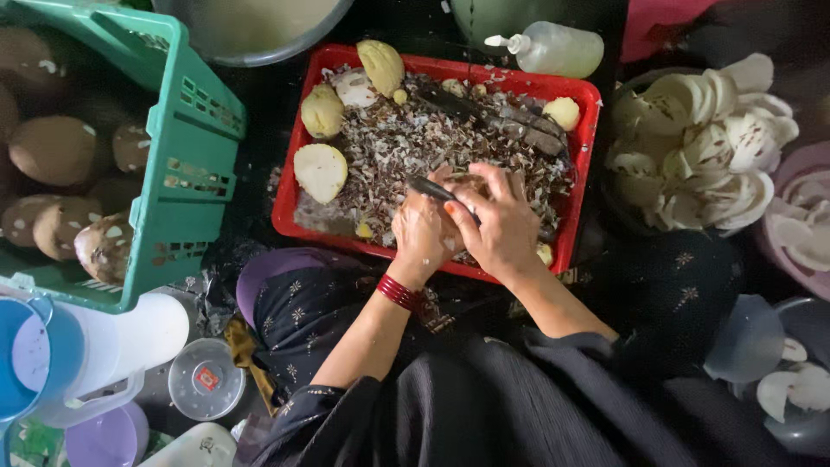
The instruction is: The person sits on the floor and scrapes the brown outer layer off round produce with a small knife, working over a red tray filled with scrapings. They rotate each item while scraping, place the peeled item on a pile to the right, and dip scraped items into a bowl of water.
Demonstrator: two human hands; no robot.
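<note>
**Peeling over the red tray**

Your left hand (422, 232) is cupped tight around a small brown-skinned piece, fingers curled shut on it, red bangles (399, 292) at the wrist. Your right hand (500, 227) lies over the top, thumb and fingers pinching the dark-handled peeler (432, 189), whose handle pokes out toward ten o'clock. The piece itself sits almost hidden between both palms, just at three o'clock of your left knuckles. I'd say keep the strokes short and aimed away from that left thumb, turning the piece a little each pass, and stay over the tray so the scraps land inside.

Below you, the red tray (584, 121) is heaped with brown shavings (406, 143). Peeled pale pieces (321, 171) lie at ten o'clock of your hands. Further out, a bowl of white shell-like slices (705, 143) at two o'clock, a squeeze bottle (553, 48) at one o'clock, and a green crate (186, 156) of unpeeled brown ones at nine o'clock.
</note>
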